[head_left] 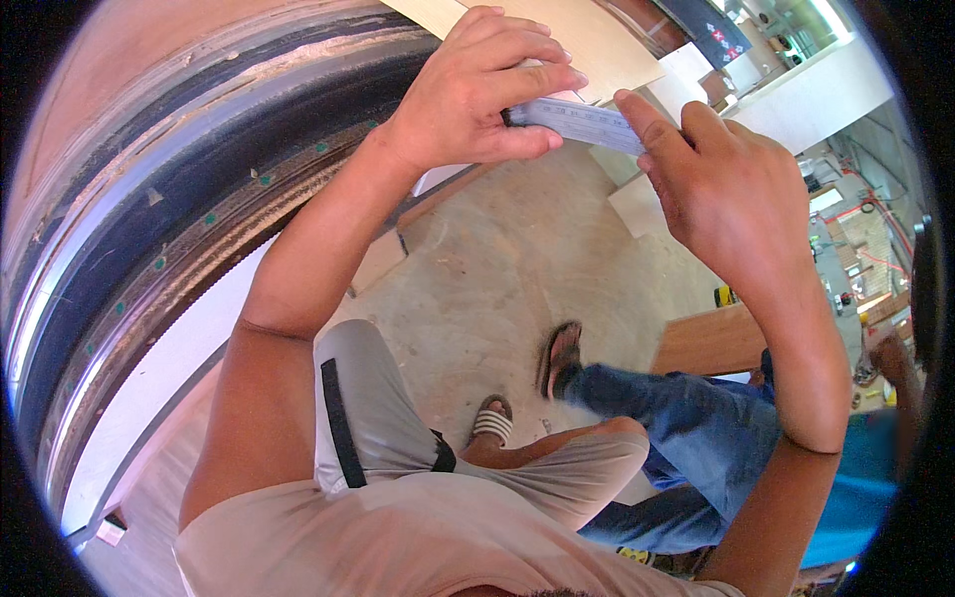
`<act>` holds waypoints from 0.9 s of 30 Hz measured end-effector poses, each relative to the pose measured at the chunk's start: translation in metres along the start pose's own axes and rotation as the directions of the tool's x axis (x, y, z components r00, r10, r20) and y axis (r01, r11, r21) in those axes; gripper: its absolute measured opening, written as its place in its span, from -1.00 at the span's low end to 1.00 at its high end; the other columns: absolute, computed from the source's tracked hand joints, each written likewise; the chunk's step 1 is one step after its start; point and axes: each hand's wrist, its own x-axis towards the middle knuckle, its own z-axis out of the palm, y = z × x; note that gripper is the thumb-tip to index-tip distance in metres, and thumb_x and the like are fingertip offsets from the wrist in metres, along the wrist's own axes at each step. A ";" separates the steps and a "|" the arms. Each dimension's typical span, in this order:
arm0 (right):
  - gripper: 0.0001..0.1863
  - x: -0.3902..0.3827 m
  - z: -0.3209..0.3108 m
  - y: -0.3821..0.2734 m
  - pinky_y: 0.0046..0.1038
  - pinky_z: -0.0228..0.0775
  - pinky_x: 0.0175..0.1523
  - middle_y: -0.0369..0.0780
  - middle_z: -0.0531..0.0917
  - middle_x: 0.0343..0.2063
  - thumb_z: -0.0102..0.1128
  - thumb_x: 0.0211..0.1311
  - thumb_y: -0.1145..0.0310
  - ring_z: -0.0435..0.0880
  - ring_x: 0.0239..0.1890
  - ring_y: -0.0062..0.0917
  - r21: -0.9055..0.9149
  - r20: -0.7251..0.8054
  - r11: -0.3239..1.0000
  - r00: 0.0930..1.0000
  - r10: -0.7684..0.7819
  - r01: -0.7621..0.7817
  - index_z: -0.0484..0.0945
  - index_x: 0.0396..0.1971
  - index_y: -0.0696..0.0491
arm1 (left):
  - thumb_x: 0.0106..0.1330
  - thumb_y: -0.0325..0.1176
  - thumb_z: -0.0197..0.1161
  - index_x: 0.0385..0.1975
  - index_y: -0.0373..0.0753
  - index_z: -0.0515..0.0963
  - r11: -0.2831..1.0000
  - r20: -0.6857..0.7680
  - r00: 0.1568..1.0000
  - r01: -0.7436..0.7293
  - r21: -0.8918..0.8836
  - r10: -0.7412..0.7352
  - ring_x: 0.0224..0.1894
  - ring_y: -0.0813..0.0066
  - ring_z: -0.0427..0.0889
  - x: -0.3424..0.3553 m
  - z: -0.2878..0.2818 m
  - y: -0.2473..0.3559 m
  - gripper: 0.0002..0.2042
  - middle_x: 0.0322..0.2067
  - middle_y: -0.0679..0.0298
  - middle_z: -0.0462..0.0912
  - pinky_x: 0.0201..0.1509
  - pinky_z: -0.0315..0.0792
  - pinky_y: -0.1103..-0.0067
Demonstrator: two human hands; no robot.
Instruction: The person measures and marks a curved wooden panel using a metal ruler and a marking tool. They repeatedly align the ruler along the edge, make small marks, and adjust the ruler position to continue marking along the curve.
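Observation:
Up in front of me, both hands are raised to a narrow, flat pale-grey strip [582,121] with faint dark marks along its face. My left hand [473,95] pinches the strip's left end, with the thumb below it and the fingers above. At the opposite end my right hand [731,179] is closed, its index finger stretched along the upper edge; its other fingers are partly hidden. The strip tilts slightly down to the right. Just behind it lies a light wooden board [582,45].
Long dark and silver rails [189,189] run along my left. On my right, close by, is a person in blue jeans [676,418] and a blue top. A brown wooden panel [708,343] stands beyond that person's legs. Farther right is a cluttered work area [846,239].

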 end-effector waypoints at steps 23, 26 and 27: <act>-0.52 -0.013 0.003 -0.009 -0.34 0.52 -0.47 -0.28 0.52 -0.45 0.27 0.26 0.20 0.67 -0.45 -0.42 0.015 -0.071 1.000 0.997 0.019 -0.018 0.59 0.21 -0.14 | -0.06 0.02 0.59 0.15 -0.08 0.65 0.995 0.107 0.989 0.103 -0.018 -0.101 0.26 0.05 0.54 0.001 -0.011 0.004 -0.31 0.12 0.22 0.66 0.39 0.23 0.06; -0.52 -0.009 0.003 -0.008 -0.33 0.54 -0.45 -0.27 0.55 -0.43 0.27 0.28 0.19 0.69 -0.44 -0.41 0.011 -0.055 1.000 0.998 0.022 -0.022 0.59 0.21 -0.14 | -0.02 -0.04 0.57 0.12 -0.08 0.67 0.995 0.077 0.993 0.089 -0.045 -0.086 0.22 0.04 0.56 0.000 -0.008 0.003 -0.37 0.09 0.22 0.67 0.34 0.28 0.09; -0.52 -0.008 0.004 -0.008 -0.33 0.54 -0.45 -0.27 0.56 -0.43 0.26 0.28 0.19 0.69 -0.44 -0.41 0.008 -0.046 1.000 0.999 0.027 -0.026 0.58 0.21 -0.14 | -0.01 -0.06 0.57 0.11 -0.09 0.68 0.995 0.067 0.994 0.086 -0.056 -0.082 0.21 0.04 0.57 0.000 -0.007 0.002 -0.39 0.08 0.22 0.67 0.32 0.29 0.10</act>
